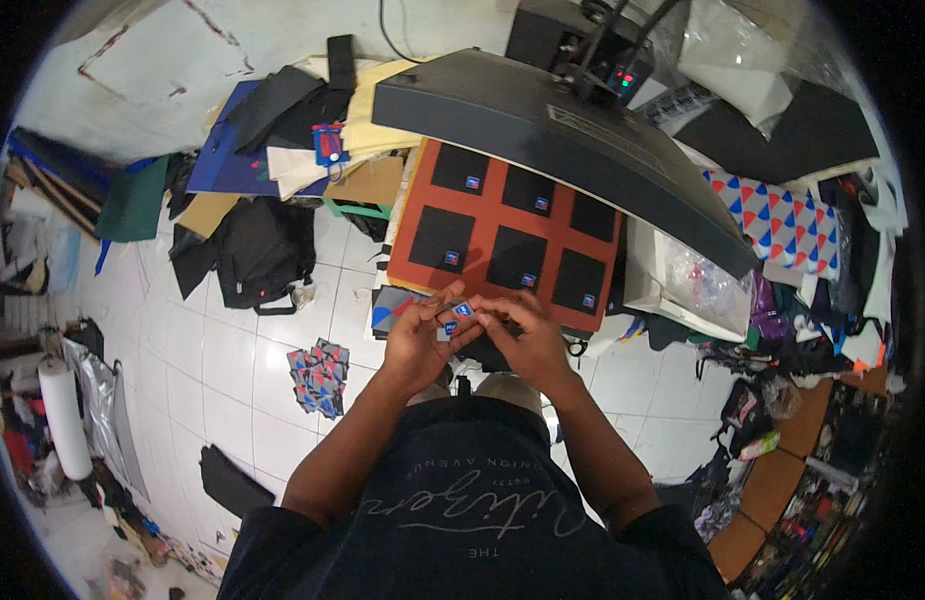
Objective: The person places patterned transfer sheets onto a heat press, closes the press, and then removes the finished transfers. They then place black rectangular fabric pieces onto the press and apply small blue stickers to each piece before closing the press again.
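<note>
My left hand point(418, 343) is cupped palm up, with fingers curled around small square blue-and-red printed patches point(450, 328). Against the edge of the upper patch point(464, 310), the fingertips of my right hand point(531, 340) are pinched. Both hands are just in front of a heat press, whose red-orange lower pad point(483, 243) carries several black fabric squares point(441, 232). Each square that shows fully has a small patch point(453, 258) near its lower right corner. The dark upper plate point(543, 125) is raised and covers part of the far right square from view.
Grey, red and blue printed pieces point(320, 378) lie piled on the tiled floor point(223, 360) at left. A black bag point(268, 250) is behind them. Right of the press stands a white box point(683, 280) with clear plastic inside. A white roll point(65, 420) stands far left.
</note>
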The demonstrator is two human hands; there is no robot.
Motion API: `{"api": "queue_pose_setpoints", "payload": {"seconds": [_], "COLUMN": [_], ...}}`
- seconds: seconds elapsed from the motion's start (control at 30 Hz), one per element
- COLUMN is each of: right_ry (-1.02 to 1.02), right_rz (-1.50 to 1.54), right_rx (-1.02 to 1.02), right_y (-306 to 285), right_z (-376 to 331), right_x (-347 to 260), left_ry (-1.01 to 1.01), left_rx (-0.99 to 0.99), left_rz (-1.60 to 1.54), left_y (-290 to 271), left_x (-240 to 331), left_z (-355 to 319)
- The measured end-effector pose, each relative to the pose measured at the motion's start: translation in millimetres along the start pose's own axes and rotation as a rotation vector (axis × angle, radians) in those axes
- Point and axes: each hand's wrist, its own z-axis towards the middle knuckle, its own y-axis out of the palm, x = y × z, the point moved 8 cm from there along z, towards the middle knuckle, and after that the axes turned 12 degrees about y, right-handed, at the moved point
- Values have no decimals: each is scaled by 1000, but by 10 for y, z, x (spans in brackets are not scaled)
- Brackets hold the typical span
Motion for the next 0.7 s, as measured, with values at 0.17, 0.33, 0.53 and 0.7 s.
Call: {"api": "queue_pose_setpoints", "payload": {"seconds": [0.17, 0.33, 0.53, 0.7], "right_ry": [-23, -129, -197, -160], "right_rz": [-140, -267, -198, -96], "right_rx": [84, 81, 17, -92], "right_y": [-38, -117, -271, -489], "right_z": [-87, -182, -310, -470], "right_x": [-6, 1, 120, 385], "left_ry": [-55, -123, -90, -54], "left_rx": [-69, -44, -8, 121], "left_rz": [129, 298, 316, 233], "left_y": [31, 126, 226, 218], "left_x": [-113, -241, -555, -988], "left_z": [19, -6, -97, -236]}}
